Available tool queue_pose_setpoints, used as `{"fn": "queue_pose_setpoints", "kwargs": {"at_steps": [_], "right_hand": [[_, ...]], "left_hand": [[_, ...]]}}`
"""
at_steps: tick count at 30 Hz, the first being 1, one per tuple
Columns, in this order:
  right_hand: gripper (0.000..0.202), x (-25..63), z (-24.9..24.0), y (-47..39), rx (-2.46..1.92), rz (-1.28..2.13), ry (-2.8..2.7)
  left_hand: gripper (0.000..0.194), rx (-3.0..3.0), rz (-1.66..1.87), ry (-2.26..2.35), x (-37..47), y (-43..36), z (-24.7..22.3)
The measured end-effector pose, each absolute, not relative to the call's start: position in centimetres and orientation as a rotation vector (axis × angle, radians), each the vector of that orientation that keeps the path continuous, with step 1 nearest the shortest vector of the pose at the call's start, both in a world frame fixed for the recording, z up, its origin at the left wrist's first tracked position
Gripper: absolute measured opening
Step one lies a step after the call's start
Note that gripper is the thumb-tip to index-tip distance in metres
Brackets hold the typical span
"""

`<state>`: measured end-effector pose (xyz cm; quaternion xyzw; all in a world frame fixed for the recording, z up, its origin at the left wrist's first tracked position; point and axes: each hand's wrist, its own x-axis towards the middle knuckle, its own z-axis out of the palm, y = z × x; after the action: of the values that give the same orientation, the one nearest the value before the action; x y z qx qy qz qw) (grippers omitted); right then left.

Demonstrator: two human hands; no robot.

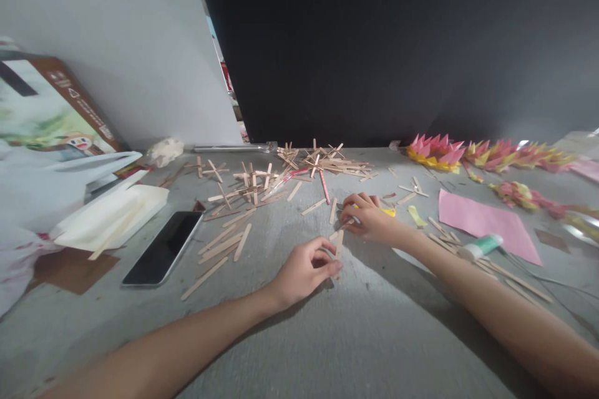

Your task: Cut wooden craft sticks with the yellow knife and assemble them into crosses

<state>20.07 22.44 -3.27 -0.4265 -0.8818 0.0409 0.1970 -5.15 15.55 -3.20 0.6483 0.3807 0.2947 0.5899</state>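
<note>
Near the middle of the grey table, my left hand (306,268) has its fingers closed on a short wooden stick (339,242) that points away from me. Just beyond it on the right, my right hand (365,218) is curled, its fingertips close to the far end of that stick and partly hidden. Something yellow (388,212) shows beside the right hand's fingers. A loose stick (332,211) lies just left of the right hand. Behind both hands is a pile of crossed wooden sticks (255,184), with a red-and-white pen-like item (324,188) beside it.
A black phone (163,248) and a white tray (116,215) lie at the left. Toward the right are pink paper (486,224), a glue stick (482,247), more sticks (519,280) and folded pink-yellow paper pieces (435,153). A dark panel (397,43) stands behind.
</note>
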Motion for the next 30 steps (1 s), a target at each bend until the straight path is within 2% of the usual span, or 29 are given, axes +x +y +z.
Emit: {"fn": "queue_pose_setpoints", "kwargs": {"at_steps": [5,10,24,30], "right_hand": [[0.009,19.9,-4.4,23.0,-1.231,0.148,-2.475],[0.010,19.6,-4.5,22.9,-1.250,0.193,-2.464],[0.009,19.1,-4.4,22.6,-1.251,0.191,-2.437],[0.008,18.8,-4.8,22.9,-1.266,0.234,-2.417]], "left_hand": [[0.019,1.834,0.812,0.977,-5.3,15.8,-3.3],[0.018,1.981,0.795,0.856,-5.1,15.6,-2.9],[0.025,1.915,0.947,0.959,-5.4,16.4,-3.8],[0.021,1.906,0.941,0.991,-5.3,16.3,-3.9]]}}
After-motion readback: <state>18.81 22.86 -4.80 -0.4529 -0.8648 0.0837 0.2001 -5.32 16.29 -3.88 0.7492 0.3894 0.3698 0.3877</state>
